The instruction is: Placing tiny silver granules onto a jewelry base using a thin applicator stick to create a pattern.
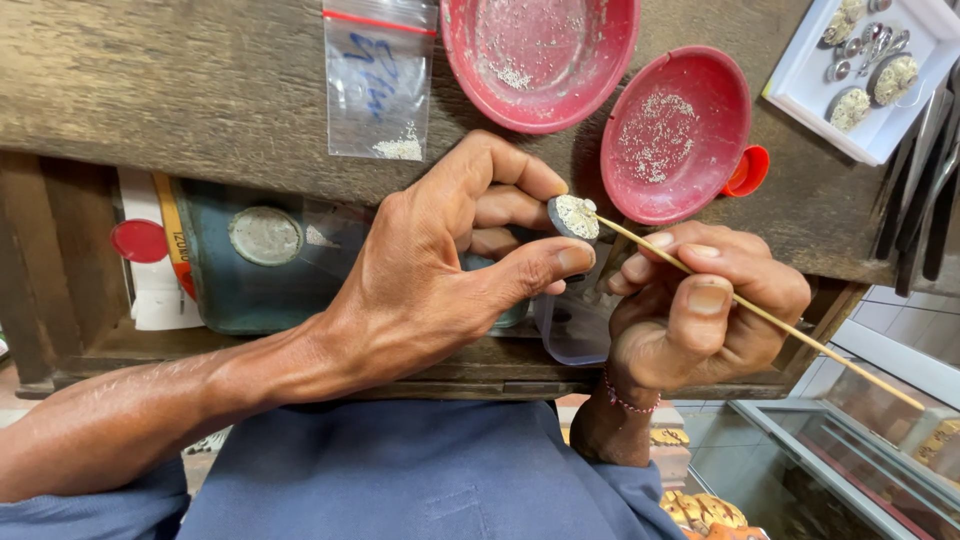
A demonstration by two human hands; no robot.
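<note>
Hands work a small studded piece over a wooden bench (200,90).
The left hand (440,270) pinches the oval piece (574,216) at its fingertips; the right hand (700,310) grasps a thin stick (760,312), tip touching it.

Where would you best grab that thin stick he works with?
Likely at mid-length, from above. The stick is long and thin and slants from the small piece in the left hand down toward the lower right. The right hand pinches it a short way behind the tip, which seems to steady the point. The far end sticks out free.
</note>
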